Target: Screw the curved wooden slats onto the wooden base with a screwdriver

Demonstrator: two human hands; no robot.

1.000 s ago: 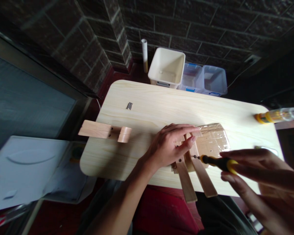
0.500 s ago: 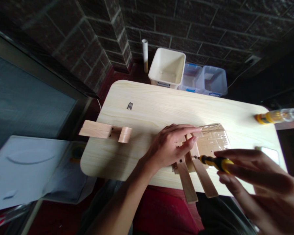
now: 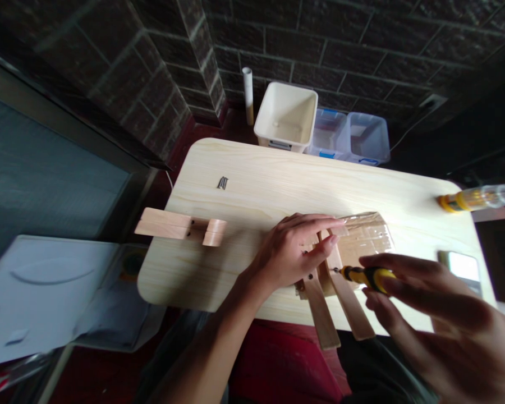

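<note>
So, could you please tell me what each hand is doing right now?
Left hand: closed on the wooden strips.
Right hand: holding a yellow-handled screwdriver.

Passage above the tabletop (image 3: 244, 191), left hand (image 3: 292, 249) and wooden slats (image 3: 320, 314) blocking, wooden blocks (image 3: 164, 223) at left, white bin (image 3: 286, 85) beyond

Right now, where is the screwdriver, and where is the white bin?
yellow-handled screwdriver (image 3: 364, 275), head view, on its handle
white plastic bin (image 3: 288, 87), head view, on its far rim
</note>
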